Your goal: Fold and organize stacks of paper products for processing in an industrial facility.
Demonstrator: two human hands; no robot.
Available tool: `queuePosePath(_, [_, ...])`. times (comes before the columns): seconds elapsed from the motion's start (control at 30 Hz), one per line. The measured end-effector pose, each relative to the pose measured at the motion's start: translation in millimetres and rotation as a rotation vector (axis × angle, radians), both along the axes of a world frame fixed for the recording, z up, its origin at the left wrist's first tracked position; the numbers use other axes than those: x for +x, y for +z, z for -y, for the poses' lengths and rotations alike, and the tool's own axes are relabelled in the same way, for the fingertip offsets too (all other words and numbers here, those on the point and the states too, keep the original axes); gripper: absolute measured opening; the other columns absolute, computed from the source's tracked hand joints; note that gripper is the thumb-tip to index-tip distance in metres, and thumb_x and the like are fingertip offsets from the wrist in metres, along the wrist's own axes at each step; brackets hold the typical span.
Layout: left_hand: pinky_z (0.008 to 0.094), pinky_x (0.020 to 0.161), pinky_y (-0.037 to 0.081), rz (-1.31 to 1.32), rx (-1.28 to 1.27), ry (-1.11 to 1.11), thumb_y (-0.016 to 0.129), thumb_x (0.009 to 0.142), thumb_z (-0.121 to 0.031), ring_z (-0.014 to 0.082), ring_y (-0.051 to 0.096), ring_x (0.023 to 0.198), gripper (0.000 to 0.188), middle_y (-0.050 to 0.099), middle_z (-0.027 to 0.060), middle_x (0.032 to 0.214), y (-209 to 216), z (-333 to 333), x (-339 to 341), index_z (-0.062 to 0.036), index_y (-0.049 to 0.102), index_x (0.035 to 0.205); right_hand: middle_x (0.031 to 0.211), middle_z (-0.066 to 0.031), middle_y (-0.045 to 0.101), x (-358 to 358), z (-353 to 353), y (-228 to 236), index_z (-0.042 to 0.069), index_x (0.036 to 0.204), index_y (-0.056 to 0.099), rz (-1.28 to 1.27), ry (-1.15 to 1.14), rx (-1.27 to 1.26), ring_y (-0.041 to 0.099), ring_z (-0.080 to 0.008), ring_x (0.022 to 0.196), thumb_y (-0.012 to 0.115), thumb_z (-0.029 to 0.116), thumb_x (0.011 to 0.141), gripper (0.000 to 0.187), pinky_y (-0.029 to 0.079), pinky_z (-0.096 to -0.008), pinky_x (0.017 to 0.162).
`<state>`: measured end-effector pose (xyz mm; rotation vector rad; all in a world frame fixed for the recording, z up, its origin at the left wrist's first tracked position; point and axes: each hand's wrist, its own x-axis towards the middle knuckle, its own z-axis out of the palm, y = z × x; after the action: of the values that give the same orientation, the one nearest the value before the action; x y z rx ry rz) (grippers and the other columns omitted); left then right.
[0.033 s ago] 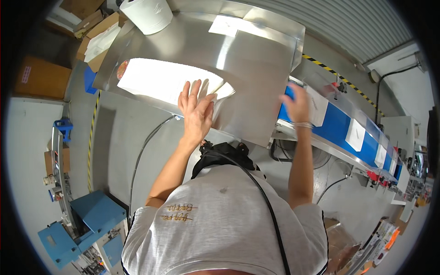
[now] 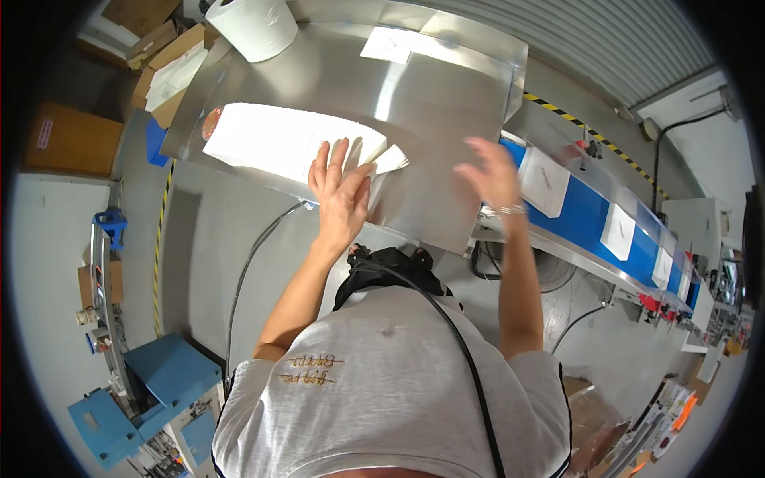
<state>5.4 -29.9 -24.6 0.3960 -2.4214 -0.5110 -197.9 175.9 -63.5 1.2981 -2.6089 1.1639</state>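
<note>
A long row of white paper pieces point(image 2: 271, 142) lies packed together on the metal table point(image 2: 446, 103), and a few at its right end fan out loosely. My left hand point(image 2: 339, 191) rests against this end, fingers stretched and apart, the index finger and thumb close to the fanned pieces point(image 2: 390, 159). Over the table's right part hovers my right hand point(image 2: 492, 177), its fingers spread, slightly blurred and with nothing seen in them. Beside it the blue conveyor belt point(image 2: 586, 209) carries several flat white pieces; the nearest white piece point(image 2: 545, 185) lies close to my wrist.
A large white roll point(image 2: 253, 30) stands at the table's back left. One flat white piece point(image 2: 386, 45) lies near the back edge. Clear guards point(image 2: 629, 191) run along the conveyor's far side. A cardboard box point(image 2: 171, 80) stands left of the table; a black cable point(image 2: 255, 247) hangs to the floor.
My right hand has moved left, from over the conveyor's near end to over the metal table. The nearest white piece shows more fully on the belt. My left hand stays put.
</note>
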Motion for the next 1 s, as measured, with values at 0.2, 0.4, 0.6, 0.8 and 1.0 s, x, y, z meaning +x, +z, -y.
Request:
queuePosePath(0.2, [0.0513,0.109,0.018,0.058,0.015,-0.026,0.067,0.079,-0.010,0.0394,0.019,0.138,0.033,0.030,0.0167,0.147,9,5,2,-0.0101,0.064,0.112,0.117,-0.0072,0.055,25,76,-15,0.010,0.125,0.051,0.378,0.358,-0.132,0.053,-0.0165,0.103,0.068,0.019,0.084,0.045,0.045,-0.0294,0.086])
queuePosePath(0.4, [0.0484,0.106,0.028,0.075,-0.007,0.044,0.063,0.083,-0.005,0.0403,0.029,0.133,0.034,0.037,0.0190,0.141,3,13,3,-0.0032,0.060,0.116,0.074,0.0001,0.052,-10,7,-63,0.001,0.092,0.053,0.763,-0.203,-0.413,0.044,-0.0079,0.067,0.061,0.029,0.091,0.030,0.041,-0.0249,0.059])
queuePosePath(0.6, [0.0485,0.104,0.031,0.068,-0.060,0.025,0.061,0.083,-0.001,0.0399,0.033,0.130,0.032,0.044,0.0182,0.136,-1,13,3,-0.0025,0.060,0.115,0.071,-0.0061,0.051,-8,-27,-57,0.000,0.088,0.053,0.435,-0.543,-0.324,0.047,-0.0134,0.066,0.062,0.034,0.089,0.035,0.043,-0.0296,0.063])
queuePosePath(0.8, [0.0488,0.103,0.032,0.037,-0.081,0.016,0.061,0.082,0.000,0.0393,0.034,0.129,0.030,0.046,0.0161,0.134,-2,15,6,-0.0045,0.063,0.112,0.084,-0.0222,0.061,-60,-89,-78,0.001,0.089,0.054,0.234,-0.872,-0.055,0.060,-0.0402,0.079,0.059,0.045,0.087,0.045,0.047,-0.0424,0.071])
queuePosePath(1.0, [0.0490,0.107,0.025,0.013,-0.034,0.019,0.063,0.076,0.002,0.0377,0.033,0.131,0.032,0.046,0.0155,0.135,-1,10,1,-0.0081,0.066,0.107,0.101,-0.0185,0.063,-37,-81,-22,0.003,0.111,0.054,-0.367,-0.846,0.216,0.059,-0.0356,0.092,0.070,0.036,0.077,0.050,0.046,-0.0420,0.081])
